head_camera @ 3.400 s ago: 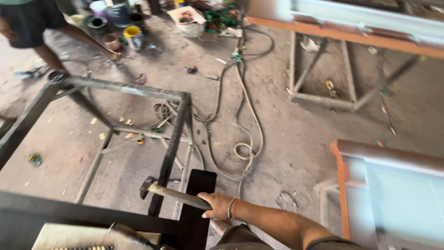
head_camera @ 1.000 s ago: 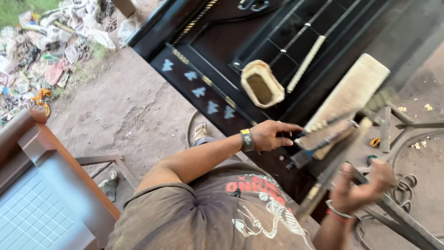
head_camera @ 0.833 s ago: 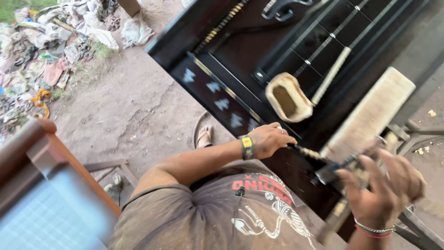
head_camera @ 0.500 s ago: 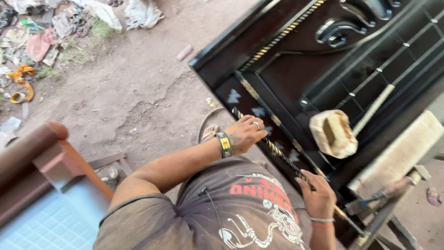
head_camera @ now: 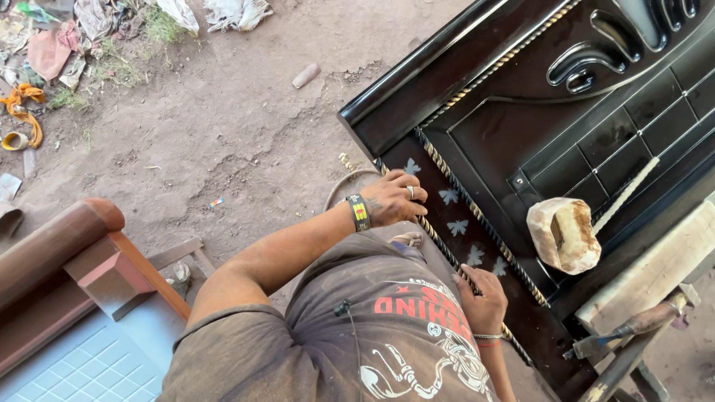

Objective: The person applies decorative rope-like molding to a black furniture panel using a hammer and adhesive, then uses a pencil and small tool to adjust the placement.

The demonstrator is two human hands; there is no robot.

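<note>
A black metal door panel (head_camera: 521, 141) with butterfly shapes and scroll work lies flat in front of me. A twisted metal rod (head_camera: 447, 257) runs along its near edge. My left hand (head_camera: 391, 199), with a coloured wristband, is closed over the rod near its upper end. My right hand (head_camera: 484, 301), wearing thin bracelets, grips the same rod lower down, close to my grey printed shirt. A second twisted rod (head_camera: 484, 223) is fixed on the panel just beyond.
A tan rolled cloth (head_camera: 562, 234) sits on the panel beside a white stick (head_camera: 625, 193). A wooden plank (head_camera: 655, 268) and a hammer (head_camera: 633, 327) lie at lower right. A brown-framed panel (head_camera: 74, 260) stands at lower left. Rubbish (head_camera: 52, 52) litters the dirt at upper left.
My right hand, which held a tool a second ago, has put it down at the right and come onto the twisted rod. My left hand has stayed on the rod.
</note>
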